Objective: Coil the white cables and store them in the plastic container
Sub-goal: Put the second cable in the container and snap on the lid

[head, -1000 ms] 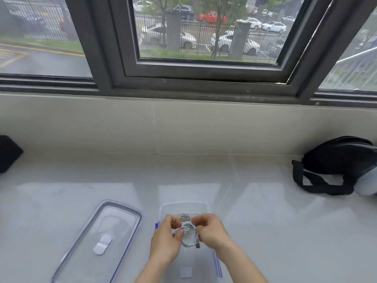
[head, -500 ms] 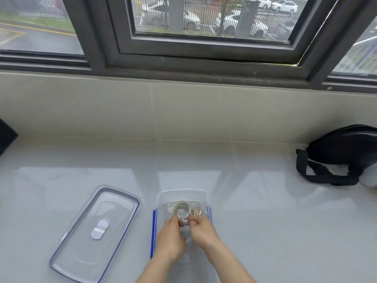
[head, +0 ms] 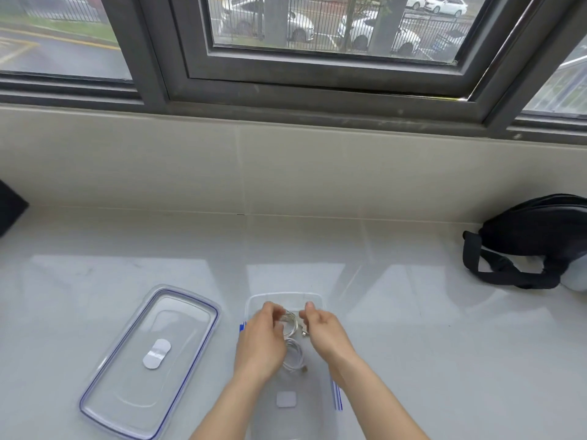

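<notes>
Two coiled white cables (head: 293,354) lie inside your clear plastic container (head: 317,301); your left hand (head: 262,341) and right hand (head: 324,333) hover over them, fingers loosely spread, gripping nothing. Its lid (head: 149,360) lies left, on the pale sill (head: 413,328)

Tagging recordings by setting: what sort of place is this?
Probably an indoor window ledge: a glossy pale stone sill under a dark-framed window overlooking parked cars behind a metal fence.
</notes>
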{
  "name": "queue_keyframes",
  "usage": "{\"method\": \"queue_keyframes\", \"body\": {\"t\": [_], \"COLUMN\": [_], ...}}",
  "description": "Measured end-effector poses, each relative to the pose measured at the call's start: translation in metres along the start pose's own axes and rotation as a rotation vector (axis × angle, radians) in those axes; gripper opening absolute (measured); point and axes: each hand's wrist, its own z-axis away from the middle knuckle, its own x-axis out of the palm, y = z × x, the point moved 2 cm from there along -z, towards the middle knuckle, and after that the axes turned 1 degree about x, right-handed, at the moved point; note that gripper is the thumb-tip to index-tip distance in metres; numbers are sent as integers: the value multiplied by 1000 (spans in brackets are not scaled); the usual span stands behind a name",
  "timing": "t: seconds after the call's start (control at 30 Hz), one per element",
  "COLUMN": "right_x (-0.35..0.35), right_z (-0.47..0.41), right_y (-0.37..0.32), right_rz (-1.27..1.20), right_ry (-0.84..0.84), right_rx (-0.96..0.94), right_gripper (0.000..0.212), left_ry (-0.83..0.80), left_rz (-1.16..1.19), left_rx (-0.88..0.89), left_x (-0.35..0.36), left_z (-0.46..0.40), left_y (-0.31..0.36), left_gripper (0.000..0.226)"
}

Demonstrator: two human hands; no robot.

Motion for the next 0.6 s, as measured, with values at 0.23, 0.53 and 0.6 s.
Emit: {"method": "queue_keyframes", "body": {"t": [0.23, 0.53, 0.6], "right_x": [10, 125, 154], "right_z": [10, 38, 44], "right_y": [-52, -80, -79], "right_rz": [-105, -8, 17], "right_ry": [-17, -130, -161], "right_rx": [-123, -134, -123], "right_gripper": [25, 22, 23], "left_ry": [264, 291, 266], "left_rz": [190, 126, 68], "left_rx": [-18, -202, -243], "left_x": [-87, -157, -166], "left_z": [-22, -13, -7], "left_y": [-7, -110, -138], "left_gripper": [18, 32, 36]}}
